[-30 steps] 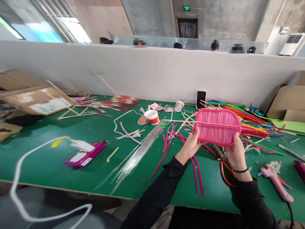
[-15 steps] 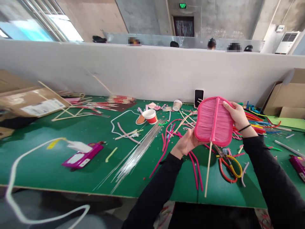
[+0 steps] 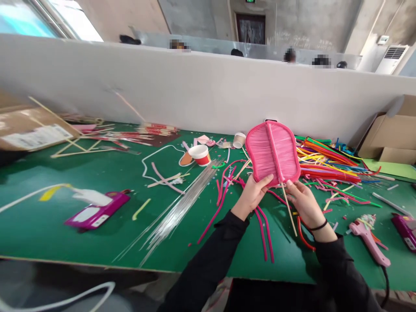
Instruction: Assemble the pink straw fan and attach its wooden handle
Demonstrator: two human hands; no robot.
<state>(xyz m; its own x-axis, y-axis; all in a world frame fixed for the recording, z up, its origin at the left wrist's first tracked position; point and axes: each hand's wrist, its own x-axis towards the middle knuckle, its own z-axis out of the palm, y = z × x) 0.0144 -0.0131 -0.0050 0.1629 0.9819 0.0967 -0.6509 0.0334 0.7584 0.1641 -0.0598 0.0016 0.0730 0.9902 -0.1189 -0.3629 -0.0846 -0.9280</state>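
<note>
A pink hand fan (image 3: 260, 151) with a darker pink fuzzy rim, a centre rib and a thin wooden stick (image 3: 290, 212) is held up above the table, tilted slightly. My left hand (image 3: 251, 195) pinches its lower left edge, thumb on the front. At the lower right edge, beside the top of the stick, my right hand (image 3: 303, 201) has thumb and fingers closed on the fan. Pink pipe cleaners (image 3: 264, 236) lie below the hands. Red-handled pliers (image 3: 305, 236) are mostly hidden behind my right hand and wrist.
A pink glue gun (image 3: 370, 240) lies at the right, with coloured pipe cleaners (image 3: 331, 167) behind it. Left of my hands are thin metal wires (image 3: 182, 208), a paper cup (image 3: 200, 155) and a purple device (image 3: 100, 212). A white partition (image 3: 162, 86) stands behind the table.
My right hand has moved from the fan's upper right edge down to its base by the stick. The fan has shifted left and tilted the other way. The view has turned slightly right.
</note>
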